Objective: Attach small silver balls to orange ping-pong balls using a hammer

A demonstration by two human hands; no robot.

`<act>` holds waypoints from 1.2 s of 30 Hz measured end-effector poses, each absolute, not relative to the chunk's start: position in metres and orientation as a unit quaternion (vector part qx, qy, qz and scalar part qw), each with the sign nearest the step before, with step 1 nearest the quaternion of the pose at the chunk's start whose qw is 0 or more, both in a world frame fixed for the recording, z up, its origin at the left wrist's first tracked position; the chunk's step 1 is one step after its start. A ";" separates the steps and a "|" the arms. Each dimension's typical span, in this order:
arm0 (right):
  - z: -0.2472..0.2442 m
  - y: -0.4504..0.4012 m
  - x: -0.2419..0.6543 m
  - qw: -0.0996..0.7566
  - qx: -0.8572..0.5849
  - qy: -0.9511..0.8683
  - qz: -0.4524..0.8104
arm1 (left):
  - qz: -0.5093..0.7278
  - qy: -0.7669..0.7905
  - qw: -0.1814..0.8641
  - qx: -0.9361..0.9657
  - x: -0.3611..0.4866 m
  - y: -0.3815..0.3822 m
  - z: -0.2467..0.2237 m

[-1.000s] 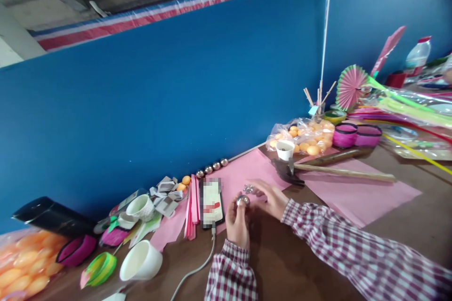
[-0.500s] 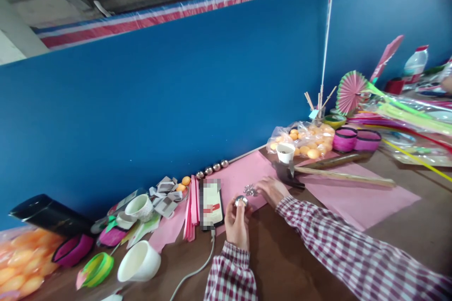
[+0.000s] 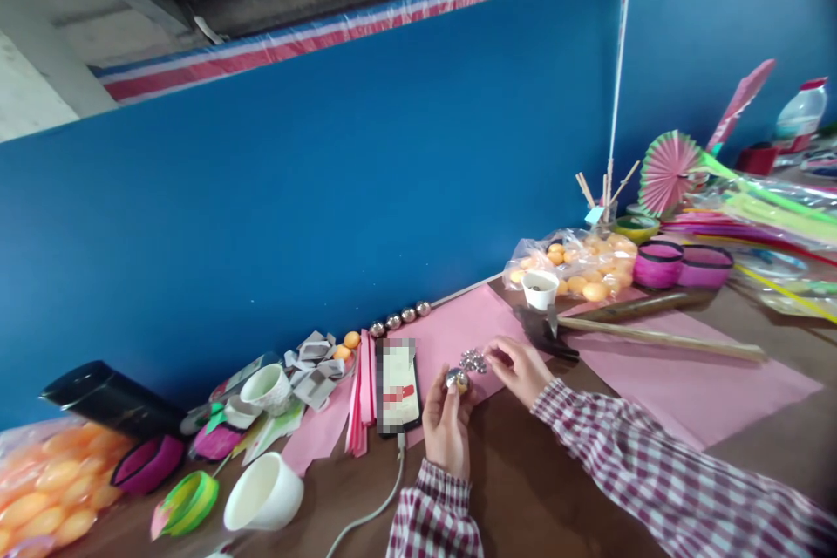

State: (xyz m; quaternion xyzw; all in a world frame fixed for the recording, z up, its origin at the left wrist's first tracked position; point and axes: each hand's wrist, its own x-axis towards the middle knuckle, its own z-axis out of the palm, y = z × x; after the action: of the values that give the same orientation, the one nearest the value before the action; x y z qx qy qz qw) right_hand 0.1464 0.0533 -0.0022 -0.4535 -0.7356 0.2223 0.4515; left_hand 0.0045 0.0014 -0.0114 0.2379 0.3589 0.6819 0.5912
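My left hand [image 3: 447,425] holds a shiny silver ball [image 3: 458,380] between thumb and fingers, low in the middle of the view. Just right of the ball, a small heap of silver pieces [image 3: 473,361] lies on pink paper [image 3: 451,327]. Beside that heap is my right hand [image 3: 520,370], thumb and fingertips pressed together; anything between them is too small to make out. A phone [image 3: 398,385] with a cable lies left of my left hand. Several silver balls [image 3: 408,315] stand in a row at the blue partition.
A hammer [image 3: 660,339] lies right of my right hand, with a white cup [image 3: 540,289] and bagged orange balls [image 3: 595,291] behind. At left are paper strips [image 3: 358,392], a white bowl [image 3: 264,493], a black cylinder [image 3: 108,397] and another bag of orange balls [image 3: 58,475].
My right hand has drawn its thumb and fingertips together beside the heap. The ball in my left hand has turned and shows a yellowish part. The view has shifted slightly.
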 end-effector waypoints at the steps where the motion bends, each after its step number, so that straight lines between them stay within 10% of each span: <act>1: 0.000 0.050 0.144 0.461 -0.443 -0.726 0.255 | 0.682 0.360 0.590 0.239 0.005 0.001 -0.011; 13: -0.003 0.042 0.126 0.482 -0.397 -0.559 0.546 | 0.690 0.371 0.576 0.235 0.003 0.003 -0.017; 36: -0.002 0.037 0.128 0.485 -0.395 -0.641 0.445 | 0.666 0.408 0.555 0.287 0.005 0.002 -0.012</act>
State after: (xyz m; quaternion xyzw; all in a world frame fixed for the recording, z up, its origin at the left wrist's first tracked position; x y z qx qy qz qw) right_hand 0.1277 0.0369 -0.0020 -0.3950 -0.6410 0.4448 0.4850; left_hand 0.0054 0.0024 -0.0122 0.2865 0.4077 0.6664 0.5547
